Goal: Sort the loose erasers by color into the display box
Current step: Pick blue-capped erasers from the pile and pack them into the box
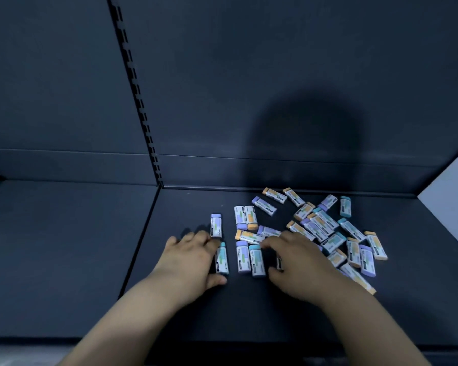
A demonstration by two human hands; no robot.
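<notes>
Several loose erasers in white sleeves with purple, orange or teal ends lie scattered on a dark shelf (249,313). The main pile of erasers (325,228) is at the right. My left hand (191,257) lies flat on the shelf, fingers beside a teal eraser (221,258) and just below a purple eraser (216,225). My right hand (299,262) reaches over the pile's left side, its fingertips touching a teal eraser (256,261) next to a purple one (242,257). Part of an eraser shows under its palm. No display box is in view.
A dark back panel (275,88) rises behind the shelf, with a slotted upright (140,107) dividing it from the neighbouring shelf (64,233) at the left. A pale side wall (450,191) closes the right end. The shelf's front edge (249,344) runs below my forearms.
</notes>
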